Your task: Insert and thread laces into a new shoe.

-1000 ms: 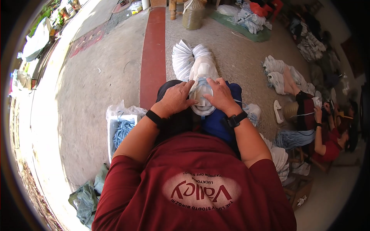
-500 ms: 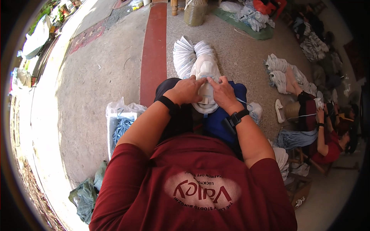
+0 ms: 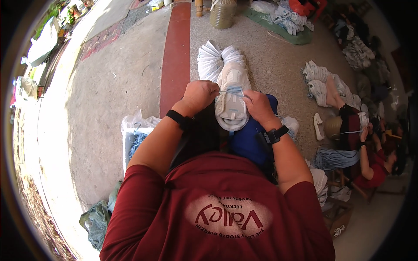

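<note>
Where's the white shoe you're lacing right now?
In the head view, the white shoe sits centre frame on the lap, between the left hand and right hand, before a stack of white uppers.

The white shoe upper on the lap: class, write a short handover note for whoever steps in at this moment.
Left hand: closed, pinching the light blue lace.
Right hand: gripping the lace's other side, resting on the white shoe upper.
Upper lies on the lap, toe toward the body.
Done: lace crosses the upper near its far end.
Left: the rest of the upper looks unlaced.
Stack of white uppers lies just beyond.
</note>
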The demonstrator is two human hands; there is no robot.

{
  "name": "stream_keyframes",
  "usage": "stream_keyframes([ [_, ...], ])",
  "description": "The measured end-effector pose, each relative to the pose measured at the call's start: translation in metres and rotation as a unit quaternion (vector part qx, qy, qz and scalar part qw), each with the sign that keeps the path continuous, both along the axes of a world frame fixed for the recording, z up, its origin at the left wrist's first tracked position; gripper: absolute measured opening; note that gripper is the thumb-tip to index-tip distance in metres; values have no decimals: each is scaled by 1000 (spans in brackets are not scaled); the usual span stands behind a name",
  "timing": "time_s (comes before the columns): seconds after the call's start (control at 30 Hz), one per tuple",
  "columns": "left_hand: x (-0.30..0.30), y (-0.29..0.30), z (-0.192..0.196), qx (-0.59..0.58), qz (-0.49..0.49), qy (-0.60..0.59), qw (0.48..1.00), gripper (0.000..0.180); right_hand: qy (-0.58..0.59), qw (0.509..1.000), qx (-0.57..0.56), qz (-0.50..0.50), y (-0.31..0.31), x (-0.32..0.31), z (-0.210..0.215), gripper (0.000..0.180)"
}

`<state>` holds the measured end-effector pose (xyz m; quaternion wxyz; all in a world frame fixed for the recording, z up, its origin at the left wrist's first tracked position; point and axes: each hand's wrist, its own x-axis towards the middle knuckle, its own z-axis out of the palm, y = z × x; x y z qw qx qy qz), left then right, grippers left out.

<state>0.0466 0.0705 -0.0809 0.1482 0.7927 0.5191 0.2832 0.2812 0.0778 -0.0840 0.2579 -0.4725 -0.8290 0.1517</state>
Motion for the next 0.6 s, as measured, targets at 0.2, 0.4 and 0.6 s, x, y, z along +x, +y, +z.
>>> stream_keyframes([
  [0.2,-3,-10,2,29,-22,46,998,11,-81,995,46,33,0,23,-3,5],
  [0.4,-38,-31,-20,-109,-18,-121,986,9,-135,983,117,44,-11,47,0,6],
  [0.6,-88,-70,-34,-189,62,-225,954,9,-154,985,75,26,-27,68,13,15],
])
